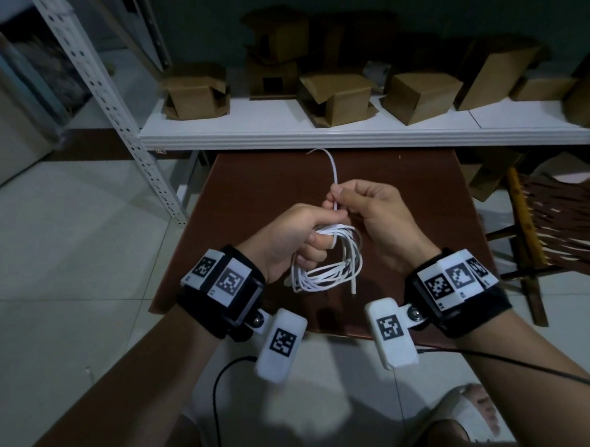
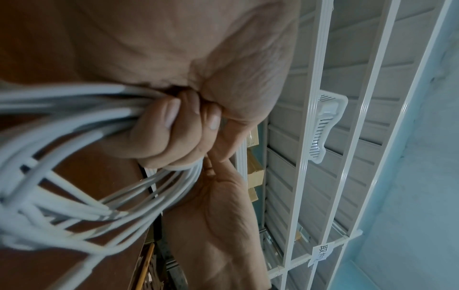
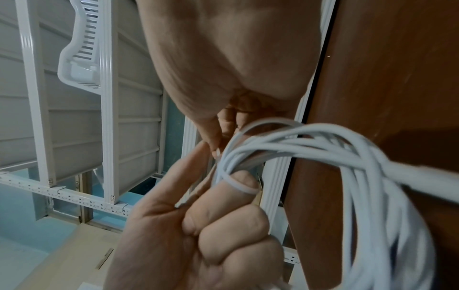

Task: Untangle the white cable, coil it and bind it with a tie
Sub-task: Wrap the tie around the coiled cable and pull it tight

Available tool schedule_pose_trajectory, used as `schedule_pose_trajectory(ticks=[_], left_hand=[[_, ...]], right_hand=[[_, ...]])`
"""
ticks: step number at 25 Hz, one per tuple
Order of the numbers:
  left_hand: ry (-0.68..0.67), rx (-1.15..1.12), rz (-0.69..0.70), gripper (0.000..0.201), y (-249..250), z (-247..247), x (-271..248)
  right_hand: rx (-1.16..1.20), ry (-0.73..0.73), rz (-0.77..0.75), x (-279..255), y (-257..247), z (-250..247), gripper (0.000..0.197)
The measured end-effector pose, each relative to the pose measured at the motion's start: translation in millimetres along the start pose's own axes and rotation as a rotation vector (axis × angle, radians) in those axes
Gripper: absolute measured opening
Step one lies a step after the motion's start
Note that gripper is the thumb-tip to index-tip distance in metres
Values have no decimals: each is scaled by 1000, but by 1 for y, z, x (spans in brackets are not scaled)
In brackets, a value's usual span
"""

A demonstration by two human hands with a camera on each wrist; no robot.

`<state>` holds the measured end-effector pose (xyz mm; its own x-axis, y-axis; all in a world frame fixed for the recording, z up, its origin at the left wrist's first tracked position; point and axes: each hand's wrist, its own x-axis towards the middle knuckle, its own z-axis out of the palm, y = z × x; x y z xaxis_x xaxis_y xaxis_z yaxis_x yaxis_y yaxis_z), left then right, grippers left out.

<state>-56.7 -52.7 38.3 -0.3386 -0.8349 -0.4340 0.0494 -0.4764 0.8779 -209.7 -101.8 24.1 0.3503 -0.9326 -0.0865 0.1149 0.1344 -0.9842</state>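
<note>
Over the brown table (image 1: 254, 194), my left hand (image 1: 320, 240) grips the top of the coiled white cable (image 1: 325, 272), whose loops hang below the fist. In the left wrist view its fingers (image 2: 161, 125) curl round the bundled strands of the cable (image 2: 74, 176). My right hand (image 1: 336, 200) pinches a thin white tie (image 1: 333, 170) just above the coil; the tie's free end rises and curves away from me. In the right wrist view the tie (image 3: 238, 186) loops round the cable (image 3: 323, 153) and over a left fingertip.
A white shelf (image 1: 325, 136) with several cardboard boxes (image 1: 334, 99) runs behind the table. Its perforated metal post (image 1: 99, 76) slants down at the left. A wooden chair (image 1: 542, 236) stands to the right. Black wires trail from the wrist cameras over the tiled floor.
</note>
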Motion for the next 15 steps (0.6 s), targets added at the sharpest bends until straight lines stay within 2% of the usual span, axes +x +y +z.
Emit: schedule_pose_trajectory(ticks=[5,7,9,12,15], left_hand=[[-34,-94,90,17,2,-8,3],[-39,-139,53,13,3,-12,2],[-30,-149,-30,21,4,-15,0],[-35,-89,-108,38,5,-18,0],[33,66,-45,31,3,-13,-2]], right_hand=[[12,120,-59,2,-1,-1,18],[-53,105,-82,1,-1,-1,22],[-159,63,-83,0,0,0,23],[-239,38,-77,4,2,-1,29],[-176,92,-85,7,-4,-6,19]])
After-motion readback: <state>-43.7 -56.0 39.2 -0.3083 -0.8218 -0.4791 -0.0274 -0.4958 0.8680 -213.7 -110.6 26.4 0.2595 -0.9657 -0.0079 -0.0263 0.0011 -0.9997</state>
